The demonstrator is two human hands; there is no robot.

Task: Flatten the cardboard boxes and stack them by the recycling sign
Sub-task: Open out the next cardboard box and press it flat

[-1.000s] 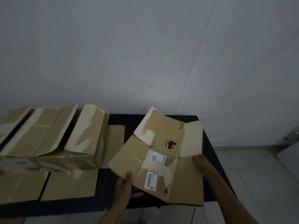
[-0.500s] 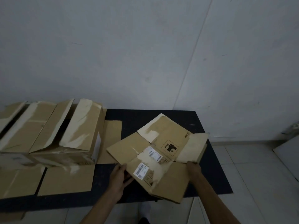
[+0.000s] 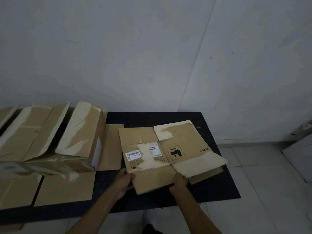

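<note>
A flattened brown cardboard box (image 3: 179,144) with white labels and a printed battery mark lies on the dark table (image 3: 219,188), flaps spread out. My left hand (image 3: 124,180) grips its near left edge. My right hand (image 3: 179,181) holds the near edge where a flap folds over. To the left stands a larger cardboard box (image 3: 50,139), still in shape, its top flaps open and its lower flaps spread on the table. No recycling sign is in view.
A grey wall (image 3: 152,56) rises right behind the table. Pale floor tiles (image 3: 270,183) lie to the right, with a light object at the right edge (image 3: 302,159). The large box's flap (image 3: 110,147) lies flat between the two boxes.
The small box has come down from a tilted hold to lie flat on the table, turned square to me. Both hands slid to its near edge.
</note>
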